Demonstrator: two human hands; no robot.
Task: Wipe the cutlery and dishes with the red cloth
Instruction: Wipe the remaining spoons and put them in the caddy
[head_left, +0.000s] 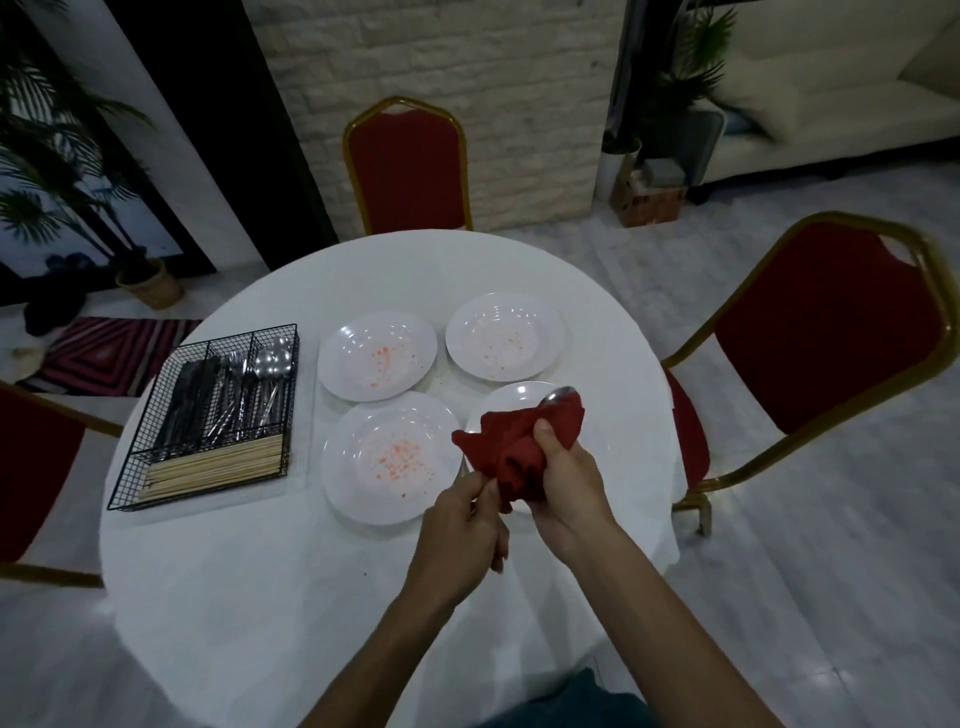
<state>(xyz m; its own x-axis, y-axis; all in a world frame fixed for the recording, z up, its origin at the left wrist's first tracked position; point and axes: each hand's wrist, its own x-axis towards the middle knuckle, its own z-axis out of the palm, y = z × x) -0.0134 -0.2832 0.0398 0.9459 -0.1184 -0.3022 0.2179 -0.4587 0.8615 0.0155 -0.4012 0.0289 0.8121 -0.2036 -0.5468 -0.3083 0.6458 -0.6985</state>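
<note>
Hands meet above the near right plate (511, 402) on the round white table (260, 571). The right hand (566, 480) grips the bunched red cloth (519, 452), which is wrapped around a spoon (558, 396); only the spoon's bowl pokes out at the top. The left hand (462, 525) pinches the handle end just below the cloth. Three other plates, near left (384, 457), far left (376, 356) and far right (504, 338), carry red specks. At the left, a black wire basket (200, 498) holds knives, forks, spoons and chopsticks.
</note>
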